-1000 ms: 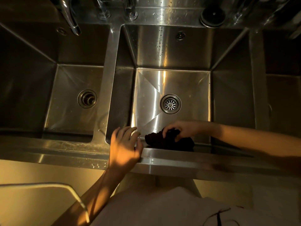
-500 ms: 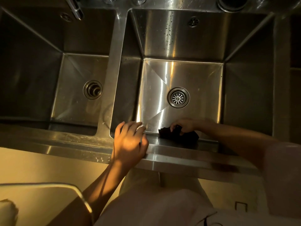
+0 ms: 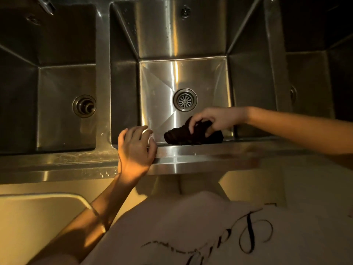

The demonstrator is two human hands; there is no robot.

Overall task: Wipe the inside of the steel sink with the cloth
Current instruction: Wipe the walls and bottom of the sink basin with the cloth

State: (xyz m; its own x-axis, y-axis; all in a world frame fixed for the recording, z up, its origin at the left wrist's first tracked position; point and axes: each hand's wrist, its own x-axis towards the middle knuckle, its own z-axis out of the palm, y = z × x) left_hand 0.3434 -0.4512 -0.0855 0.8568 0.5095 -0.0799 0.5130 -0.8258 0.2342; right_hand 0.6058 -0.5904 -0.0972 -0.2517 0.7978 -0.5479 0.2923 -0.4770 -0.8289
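The middle steel sink basin (image 3: 202, 77) has a shiny floor with a round drain strainer (image 3: 185, 100) at its centre. A dark bunched cloth (image 3: 183, 135) lies on the basin floor against the near wall, partly hidden by the front rim. My right hand (image 3: 214, 118) reaches in from the right and grips the top of the cloth with bent fingers. My left hand (image 3: 134, 150) rests flat on the front rim (image 3: 191, 155) at the basin's near left corner, fingers spread, holding nothing.
A second basin (image 3: 63, 104) with its own drain lies to the left, behind a steel divider (image 3: 102, 77). A third basin (image 3: 309, 83) is at the right. A faucet spout (image 3: 46, 3) shows at the top left. A pale tub edge (image 3: 47, 197) sits low left.
My right hand and the cloth have shifted slightly right and away from the near wall, with the cloth more bunched. The left hand has stayed on the rim. The camera has moved closer.
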